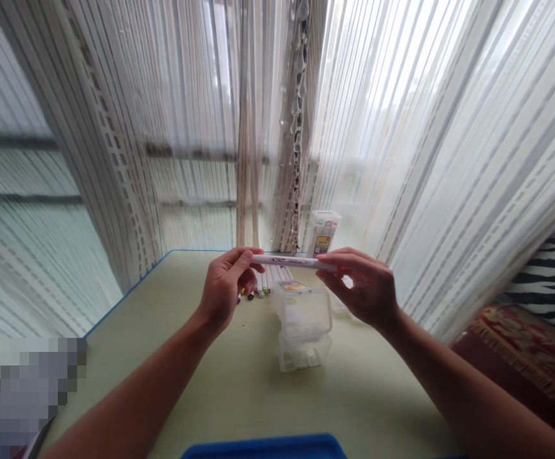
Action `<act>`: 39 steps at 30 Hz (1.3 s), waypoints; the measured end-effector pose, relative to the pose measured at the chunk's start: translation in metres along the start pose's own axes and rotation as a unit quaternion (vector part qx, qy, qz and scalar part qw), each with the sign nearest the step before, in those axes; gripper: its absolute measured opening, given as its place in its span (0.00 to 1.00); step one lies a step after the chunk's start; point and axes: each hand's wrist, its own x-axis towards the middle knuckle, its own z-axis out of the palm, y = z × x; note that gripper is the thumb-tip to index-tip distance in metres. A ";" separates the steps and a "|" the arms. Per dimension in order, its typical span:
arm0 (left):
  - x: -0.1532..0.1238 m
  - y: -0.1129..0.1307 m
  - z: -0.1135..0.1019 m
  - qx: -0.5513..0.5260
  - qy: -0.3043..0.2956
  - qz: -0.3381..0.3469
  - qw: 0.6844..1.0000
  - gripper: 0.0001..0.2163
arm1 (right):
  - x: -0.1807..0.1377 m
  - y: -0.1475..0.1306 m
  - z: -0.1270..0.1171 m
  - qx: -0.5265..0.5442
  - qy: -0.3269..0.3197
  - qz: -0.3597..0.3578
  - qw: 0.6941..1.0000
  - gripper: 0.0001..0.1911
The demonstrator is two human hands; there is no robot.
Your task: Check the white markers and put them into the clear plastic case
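A white marker pen with dark print on its barrel is held level above the table, stretched between both hands. My left hand pinches its left end between thumb and fingers. The right end, with a pinkish tint, sits in the closed fingers of my right hand. Below and behind my left hand lies a row of white markers with coloured ends, partly hidden by that hand. Under the held pen stands an open clear plastic case with a coloured label.
A second clear case holding markers stands upright at the table's far edge. The pale green table has a blue rim. A blue object shows at the near edge. String curtains hang behind; a zebra-patterned cloth is at right.
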 end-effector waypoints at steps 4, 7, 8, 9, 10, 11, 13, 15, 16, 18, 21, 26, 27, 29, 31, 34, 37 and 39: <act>-0.002 0.001 0.000 0.031 -0.004 0.047 0.998 0.10 | 0.001 -0.006 -0.001 -0.056 0.004 -0.054 0.997 0.10; -0.005 0.004 0.002 0.080 -0.012 0.091 0.993 0.09 | -0.001 -0.004 -0.001 -0.057 0.023 -0.035 0.998 0.10; -0.007 0.006 0.002 0.091 -0.015 0.100 0.991 0.09 | -0.002 -0.003 -0.001 -0.047 0.030 -0.020 0.998 0.10; -0.008 0.007 0.002 0.097 -0.017 0.106 0.990 0.09 | -0.003 -0.001 0.000 -0.033 0.038 -0.003 0.999 0.09; -0.009 0.009 0.002 0.099 -0.018 0.109 0.989 0.09 | -0.004 0.000 0.001 -0.014 0.043 0.017 0.999 0.10; -0.009 0.010 0.002 0.097 -0.019 0.112 0.989 0.09 | -0.005 0.001 0.001 0.008 0.044 0.036 0.998 0.10; -0.009 0.012 0.002 0.091 -0.021 0.110 0.989 0.09 | -0.005 0.001 0.003 0.049 0.041 0.067 0.996 0.11; -0.008 0.013 0.002 0.085 -0.021 0.104 0.991 0.10 | -0.004 0.000 0.004 0.073 0.036 0.084 0.993 0.10; -0.008 0.013 0.002 0.083 -0.020 0.098 0.992 0.10 | -0.003 -0.001 0.004 0.077 0.035 0.089 0.992 0.10; -0.007 0.011 0.002 0.079 -0.022 0.086 0.993 0.12 | -0.002 -0.002 0.004 0.075 0.034 0.095 0.992 0.08; -0.006 0.008 0.002 0.075 -0.025 0.074 0.994 0.13 | -0.003 -0.001 0.002 0.061 0.028 0.092 0.993 0.08; -0.002 0.001 -0.005 0.052 -0.016 0.068 0.996 0.13 | -0.001 -0.004 -0.004 -0.036 0.040 -0.019 0.998 0.11; -0.001 0.000 -0.007 0.042 -0.013 0.068 0.997 0.12 | -0.001 -0.007 -0.006 -0.059 0.041 -0.059 0.996 0.13; 0.001 -0.002 -0.010 0.025 -0.001 0.067 0.997 0.12 | 0.000 -0.012 -0.009 -0.097 0.041 -0.128 0.986 0.18; 0.002 -0.004 -0.012 0.016 0.011 0.065 0.998 0.13 | 0.001 -0.017 -0.011 -0.123 0.040 -0.171 0.977 0.22; 0.002 -0.008 -0.014 0.016 0.023 0.055 0.998 0.13 | 0.001 -0.022 -0.013 -0.141 0.051 -0.199 0.968 0.23; 0.002 -0.012 -0.014 0.023 0.018 0.047 0.998 0.13 | 0.002 -0.025 -0.015 -0.154 0.059 -0.219 0.962 0.25; 0.002 -0.013 -0.014 0.029 0.013 0.042 0.999 0.13 | 0.004 -0.028 -0.017 -0.164 0.057 -0.241 0.955 0.26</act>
